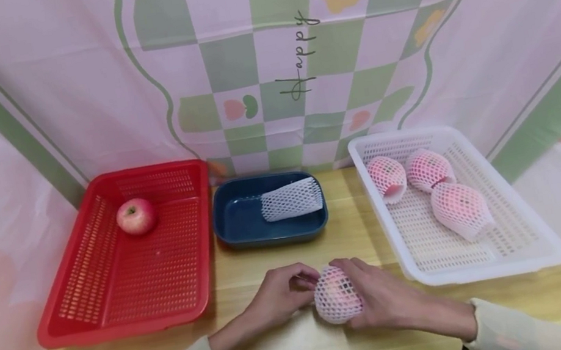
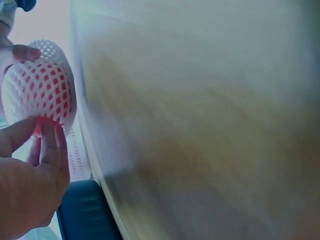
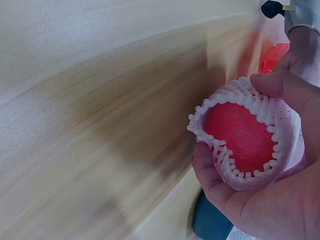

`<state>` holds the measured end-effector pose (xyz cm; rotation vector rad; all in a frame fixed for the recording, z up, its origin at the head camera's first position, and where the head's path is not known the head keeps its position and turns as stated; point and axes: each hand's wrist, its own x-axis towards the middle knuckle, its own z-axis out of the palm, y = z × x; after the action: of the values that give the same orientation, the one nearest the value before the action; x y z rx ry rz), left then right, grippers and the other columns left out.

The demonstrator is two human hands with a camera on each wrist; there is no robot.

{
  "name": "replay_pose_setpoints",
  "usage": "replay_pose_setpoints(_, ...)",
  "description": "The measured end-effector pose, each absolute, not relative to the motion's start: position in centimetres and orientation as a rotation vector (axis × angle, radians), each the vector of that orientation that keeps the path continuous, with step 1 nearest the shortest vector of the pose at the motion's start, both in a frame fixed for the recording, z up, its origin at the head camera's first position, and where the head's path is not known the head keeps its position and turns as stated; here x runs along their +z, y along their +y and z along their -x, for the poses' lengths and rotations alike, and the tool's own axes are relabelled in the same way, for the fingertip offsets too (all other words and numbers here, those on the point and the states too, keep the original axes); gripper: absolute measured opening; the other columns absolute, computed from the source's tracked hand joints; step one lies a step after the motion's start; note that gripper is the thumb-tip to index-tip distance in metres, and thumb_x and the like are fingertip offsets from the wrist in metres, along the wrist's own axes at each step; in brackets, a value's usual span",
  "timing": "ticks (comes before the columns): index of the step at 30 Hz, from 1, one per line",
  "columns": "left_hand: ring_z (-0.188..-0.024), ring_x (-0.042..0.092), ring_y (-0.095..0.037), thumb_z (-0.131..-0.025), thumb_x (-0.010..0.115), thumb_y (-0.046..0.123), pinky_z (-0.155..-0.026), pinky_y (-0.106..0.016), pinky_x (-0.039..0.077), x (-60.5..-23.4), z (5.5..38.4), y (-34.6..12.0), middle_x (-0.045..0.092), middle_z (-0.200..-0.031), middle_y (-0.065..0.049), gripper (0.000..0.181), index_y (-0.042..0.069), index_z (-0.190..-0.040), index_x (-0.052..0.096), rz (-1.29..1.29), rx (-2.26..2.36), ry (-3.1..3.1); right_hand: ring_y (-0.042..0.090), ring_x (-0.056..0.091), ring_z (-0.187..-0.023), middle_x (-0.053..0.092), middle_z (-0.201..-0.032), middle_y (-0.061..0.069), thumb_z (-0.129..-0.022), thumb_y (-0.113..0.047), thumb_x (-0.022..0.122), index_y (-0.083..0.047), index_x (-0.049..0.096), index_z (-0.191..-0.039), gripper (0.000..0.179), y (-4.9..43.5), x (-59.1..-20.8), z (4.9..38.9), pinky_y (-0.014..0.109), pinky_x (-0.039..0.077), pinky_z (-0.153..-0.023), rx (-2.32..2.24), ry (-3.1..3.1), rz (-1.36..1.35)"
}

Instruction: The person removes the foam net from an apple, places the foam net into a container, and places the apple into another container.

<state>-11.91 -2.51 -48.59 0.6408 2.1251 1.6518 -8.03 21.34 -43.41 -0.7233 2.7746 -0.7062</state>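
Note:
Above the table's near middle, my right hand (image 1: 384, 297) grips an apple (image 1: 338, 292) dressed in a white foam net. From the right wrist, the net's open end shows a ragged rim (image 3: 202, 131) around bare red apple skin (image 3: 241, 135). On the apple's other side, my left hand (image 1: 283, 292) has thumb and fingertips bent together at the net. The left wrist view shows these fingers (image 2: 47, 145) pinching the foam net (image 2: 42, 90) at its edge, where a bit of red skin appears.
At left, a red basket (image 1: 170, 317) holds one bare apple (image 1: 136, 216). A dark blue tray (image 1: 239, 213) with a flattened foam net (image 1: 291, 200) stands mid-back. The white basket (image 1: 497, 270) at right contains three netted apples (image 1: 461, 209). A patterned cloth (image 1: 286, 44) hangs behind.

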Motion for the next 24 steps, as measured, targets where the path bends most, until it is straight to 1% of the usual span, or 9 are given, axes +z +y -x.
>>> replay_pose_setpoints(5, -0.103, 0.074, -0.015, -0.087, 0.083, -0.002, -0.087, -0.022, 0.059, -48.4, 11.9, -2.6, 0.075, -0.120, -0.010, 0.038, 0.003, -0.123, 0.072, -0.594, 1.646, 2.054, 0.032, 0.069, -0.107, 0.065, -0.128, 0.019, -0.063, -0.027, 0.097, -0.001, 0.049, -0.146, 0.099, 21.3, -43.5, 8.1, 0.052, 0.061, -0.090, -0.708, 2.786, 0.751)
replay_pose_setpoints(9, -0.108, 0.073, -0.017, -0.087, 0.084, 0.000, -0.090, -0.021, 0.059, -48.3, 11.7, -2.5, 0.073, -0.127, -0.011, 0.048, 0.003, -0.132, 0.069, -0.583, 1.623, 2.023, 0.032, 0.069, -0.108, 0.065, -0.128, 0.018, -0.063, -0.028, 0.097, -0.001, 0.049, -0.146, 0.099, 21.3, -43.5, 8.1, 0.050, 0.061, -0.091, -0.715, 2.796, 0.763)
replay_pose_setpoints(13, -0.114, 0.072, -0.018, -0.087, 0.084, -0.001, -0.091, -0.022, 0.059, -48.2, 11.7, -2.3, 0.070, -0.133, -0.013, 0.056, 0.002, -0.139, 0.065, -0.588, 1.608, 1.979, 0.035, 0.069, -0.111, 0.066, -0.131, 0.021, -0.064, -0.031, 0.098, 0.000, 0.050, -0.146, 0.100, 21.3, -43.6, 8.1, 0.051, 0.061, -0.093, -0.713, 2.804, 0.786)
replay_pose_setpoints(20, -0.119, 0.071, -0.014, -0.085, 0.086, 0.000, -0.091, -0.020, 0.058, -48.3, 11.7, -1.9, 0.066, -0.141, -0.013, 0.065, 0.005, -0.145, 0.060, -0.658, 1.567, 1.972, 0.037, 0.070, -0.112, 0.066, -0.132, 0.024, -0.065, -0.032, 0.098, 0.003, 0.050, -0.145, 0.100, 21.2, -43.5, 7.9, 0.052, 0.060, -0.093, -0.726, 2.799, 0.805)
replay_pose_setpoints(24, -0.119, 0.068, -0.010, -0.083, 0.086, -0.001, -0.093, -0.020, 0.057, -48.1, 11.7, -1.6, 0.065, -0.142, -0.010, 0.070, 0.006, -0.147, 0.058, -0.718, 1.523, 2.011, 0.037, 0.070, -0.113, 0.067, -0.131, 0.026, -0.069, -0.038, 0.096, 0.007, 0.048, -0.147, 0.102, 21.2, -43.6, 7.8, 0.051, 0.060, -0.094, -0.737, 2.810, 0.820)
